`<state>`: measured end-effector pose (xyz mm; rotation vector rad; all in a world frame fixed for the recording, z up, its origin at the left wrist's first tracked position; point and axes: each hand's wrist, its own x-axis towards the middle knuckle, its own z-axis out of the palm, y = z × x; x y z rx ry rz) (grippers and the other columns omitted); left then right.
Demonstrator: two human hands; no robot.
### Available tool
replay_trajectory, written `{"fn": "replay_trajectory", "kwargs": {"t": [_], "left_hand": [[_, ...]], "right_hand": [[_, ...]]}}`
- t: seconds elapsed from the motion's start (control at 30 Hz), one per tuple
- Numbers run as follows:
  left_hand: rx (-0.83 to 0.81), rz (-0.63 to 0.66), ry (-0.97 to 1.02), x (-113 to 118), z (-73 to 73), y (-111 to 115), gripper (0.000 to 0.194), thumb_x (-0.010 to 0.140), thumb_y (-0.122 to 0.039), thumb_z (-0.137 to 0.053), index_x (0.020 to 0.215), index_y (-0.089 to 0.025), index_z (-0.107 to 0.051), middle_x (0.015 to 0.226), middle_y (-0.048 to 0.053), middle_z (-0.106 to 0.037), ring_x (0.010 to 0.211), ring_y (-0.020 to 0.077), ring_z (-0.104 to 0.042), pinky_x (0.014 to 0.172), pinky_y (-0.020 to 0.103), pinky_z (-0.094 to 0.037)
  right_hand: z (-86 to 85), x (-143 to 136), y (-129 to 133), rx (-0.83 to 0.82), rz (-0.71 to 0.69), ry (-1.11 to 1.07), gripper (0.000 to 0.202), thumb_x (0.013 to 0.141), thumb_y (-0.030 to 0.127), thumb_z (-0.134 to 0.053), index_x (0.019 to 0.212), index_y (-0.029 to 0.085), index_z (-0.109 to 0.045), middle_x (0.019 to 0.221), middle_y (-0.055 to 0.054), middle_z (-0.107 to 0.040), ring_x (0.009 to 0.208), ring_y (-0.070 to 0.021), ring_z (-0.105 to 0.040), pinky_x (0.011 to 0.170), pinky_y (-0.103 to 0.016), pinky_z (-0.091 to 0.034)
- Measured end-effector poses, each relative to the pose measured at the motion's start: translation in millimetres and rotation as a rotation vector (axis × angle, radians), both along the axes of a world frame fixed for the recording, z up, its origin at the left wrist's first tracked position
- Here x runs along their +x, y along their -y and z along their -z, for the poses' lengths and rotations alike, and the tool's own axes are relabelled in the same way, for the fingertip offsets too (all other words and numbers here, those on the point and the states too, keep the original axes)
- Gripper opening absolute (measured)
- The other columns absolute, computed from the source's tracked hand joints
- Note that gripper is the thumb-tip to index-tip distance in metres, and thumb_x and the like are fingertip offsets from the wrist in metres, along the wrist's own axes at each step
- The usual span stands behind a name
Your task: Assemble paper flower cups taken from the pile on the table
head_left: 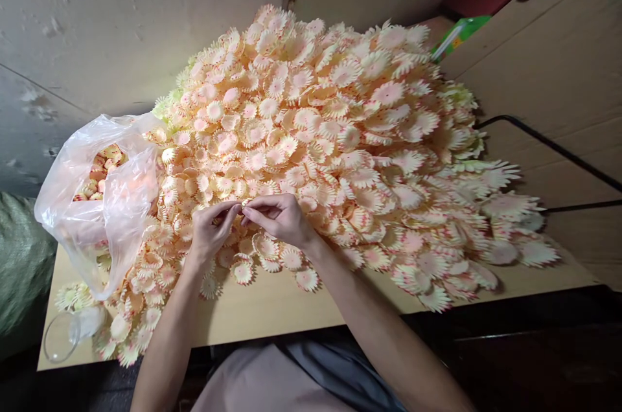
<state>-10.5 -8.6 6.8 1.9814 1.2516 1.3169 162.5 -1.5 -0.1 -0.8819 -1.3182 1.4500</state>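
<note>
A great heap of pale cream-pink artificial flower pieces (311,120), with frilled, red-tipped edges, covers most of the table. My left hand (212,225) and my right hand (279,216) meet above the heap's front part. Thumb and fingers of each are pinched together, the fingertips almost touching. Something very small and pale seems to be between them, too small to name. Left of the hands stands a translucent plastic bag (129,195), its mouth open over small cream and red pieces (104,166).
A clear round container (61,336) lies at the table's (253,308) front left corner. Walls rise behind, with a cardboard surface (549,75) at the right and a black bent rod (558,146) beside it. A green sack (24,269) sits at the far left.
</note>
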Motion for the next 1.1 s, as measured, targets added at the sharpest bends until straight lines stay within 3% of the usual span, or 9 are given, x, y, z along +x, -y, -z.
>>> {"fn": "replay_trajectory", "kwargs": {"t": [0.37, 0.63, 0.8, 0.93, 1.1], "left_hand": [[0.043, 0.017, -0.039, -1.4, 4.4, -1.6, 0.013, 0.087, -0.025, -0.066, 0.091, -0.018, -0.076, 0.081, 0.008, -0.078, 0.064, 0.0148, -0.072, 0.059, 0.023, -0.058], [0.14, -0.031, -0.142, -2.6, 10.4, -1.1, 0.013, 0.083, -0.025, -0.071, 0.093, -0.018, -0.074, 0.077, 0.006, -0.077, 0.053, 0.0096, -0.065, 0.054, 0.019, -0.053], [0.154, 0.027, -0.187, -2.6, 10.1, -1.2, 0.015, 0.087, -0.021, -0.064, 0.097, -0.018, -0.074, 0.086, 0.008, -0.078, 0.07, 0.0144, -0.072, 0.066, 0.023, -0.059], [0.171, 0.082, -0.274, -3.3, 11.0, -1.0, 0.017, 0.09, -0.019, -0.059, 0.1, -0.016, -0.072, 0.09, 0.009, -0.077, 0.072, 0.0136, -0.072, 0.069, 0.022, -0.059], [0.226, 0.066, -0.424, -5.5, 14.2, 1.0, 0.018, 0.092, -0.022, -0.055, 0.102, -0.017, -0.069, 0.089, 0.007, -0.076, 0.073, 0.0135, -0.071, 0.068, 0.023, -0.058]], "right_hand": [[-1.6, 0.2, -0.2, 0.019, 0.03, 0.023, 0.015, 0.078, 0.03, -0.073, 0.08, 0.016, -0.076, 0.073, -0.006, -0.077, 0.066, -0.0195, -0.074, 0.065, -0.028, -0.064], [2.5, -1.5, -1.8, 0.05, 0.073, 0.06, 0.01, 0.076, 0.026, -0.07, 0.074, 0.017, -0.073, 0.071, -0.006, -0.075, 0.063, -0.0201, -0.072, 0.062, -0.028, -0.061], [3.0, -0.5, -2.3, 0.198, 0.105, 0.174, 0.01, 0.078, 0.023, -0.066, 0.076, 0.016, -0.073, 0.073, -0.005, -0.073, 0.063, -0.0173, -0.069, 0.059, -0.026, -0.057], [2.8, -0.9, -2.0, 0.339, 0.126, 0.291, 0.011, 0.079, 0.019, -0.063, 0.075, 0.017, -0.073, 0.074, -0.005, -0.073, 0.064, -0.016, -0.066, 0.061, -0.026, -0.054], [1.5, -4.2, -0.5, 0.358, 0.161, 0.328, 0.011, 0.078, 0.019, -0.062, 0.071, 0.017, -0.071, 0.07, -0.003, -0.072, 0.063, -0.0158, -0.064, 0.061, -0.027, -0.053]]}}
